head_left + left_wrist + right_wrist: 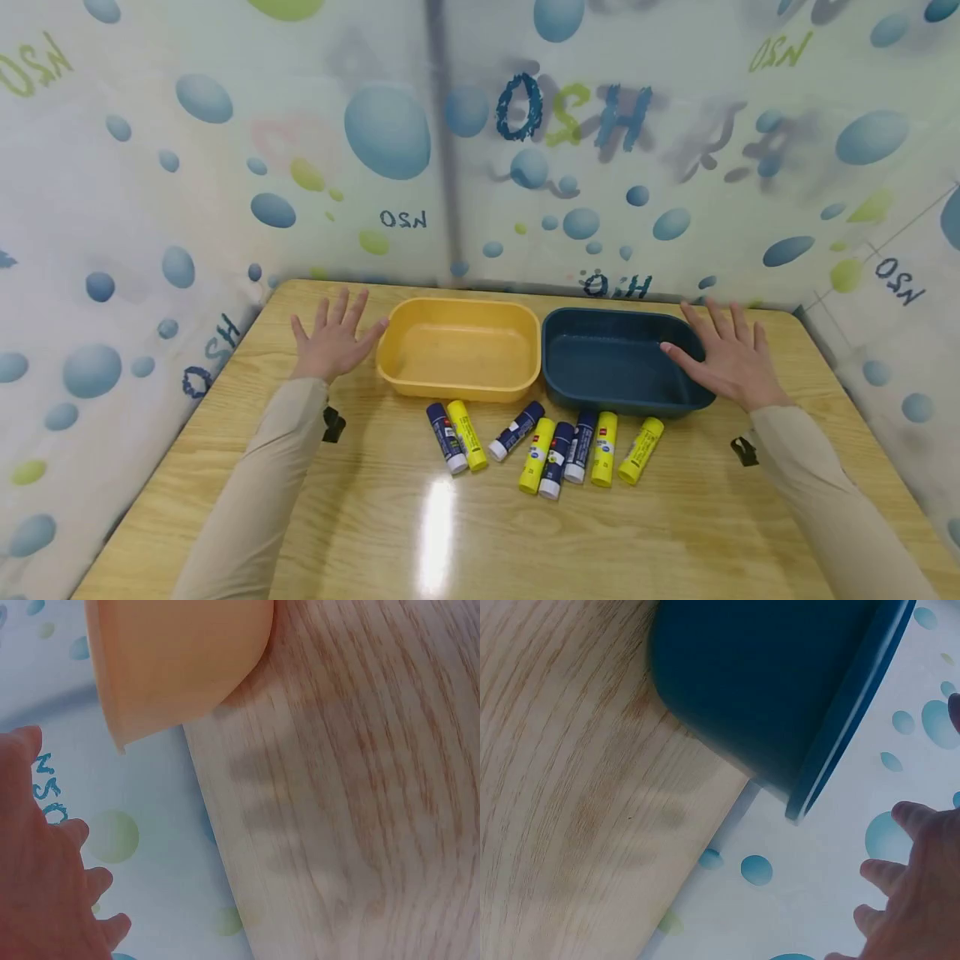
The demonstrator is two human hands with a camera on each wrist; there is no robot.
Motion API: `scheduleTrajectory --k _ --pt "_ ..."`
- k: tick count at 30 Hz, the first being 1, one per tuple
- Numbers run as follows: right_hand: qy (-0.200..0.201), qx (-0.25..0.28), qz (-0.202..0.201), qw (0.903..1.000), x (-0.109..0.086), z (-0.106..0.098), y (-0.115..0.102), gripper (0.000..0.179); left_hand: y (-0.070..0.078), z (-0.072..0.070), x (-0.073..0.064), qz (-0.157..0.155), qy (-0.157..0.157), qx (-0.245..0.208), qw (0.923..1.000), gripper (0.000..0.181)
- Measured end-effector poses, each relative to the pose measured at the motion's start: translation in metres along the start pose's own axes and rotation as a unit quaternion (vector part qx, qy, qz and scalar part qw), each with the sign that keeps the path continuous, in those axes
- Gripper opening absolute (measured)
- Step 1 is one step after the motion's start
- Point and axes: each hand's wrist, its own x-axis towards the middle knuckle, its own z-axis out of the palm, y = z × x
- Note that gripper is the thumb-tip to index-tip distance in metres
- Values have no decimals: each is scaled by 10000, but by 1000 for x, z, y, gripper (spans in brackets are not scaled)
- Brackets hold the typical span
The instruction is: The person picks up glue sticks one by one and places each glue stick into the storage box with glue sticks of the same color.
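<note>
My left hand (332, 343) is spread with straight fingers at the left end of a yellow tub (459, 392), its thumb close to the rim. Fingers of my right hand (729, 358) are also spread, over the right end of a dark blue tub (615, 404). Neither hand holds anything. In front of the tubs lie several glue sticks: yellow ones such as this yellow glue stick (467, 435) and navy ones with white ends, such as this navy glue stick (447, 439). The left wrist view shows the yellow tub's side (172, 660); the right wrist view shows the blue tub's side (742, 682).
Both tubs stand side by side near the back of a wooden table (360, 533). Behind it hangs a pale curtain (480, 192) printed with blue and green bubbles and lettering. Small black pieces show beside the left cuff (303, 400) and the right cuff (780, 425).
</note>
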Motion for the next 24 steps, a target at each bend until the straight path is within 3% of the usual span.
scheduleTrajectory --k 8,13,18,24 --pt "195 65 -228 9995 -7 0 -4 84 2 5 0 5 -222 -19 9998 86" --pt "419 46 -405 9983 -15 -1 -10 82 2 3 2 -17 -630 -154 9979 88" --pt "685 84 -615 9957 -27 1 -15 78 -5 4 3 149 -1036 -617 9926 88" --pt "979 159 -753 9922 -44 2 -23 71 -9 8 5 269 -1281 -1355 9821 81"
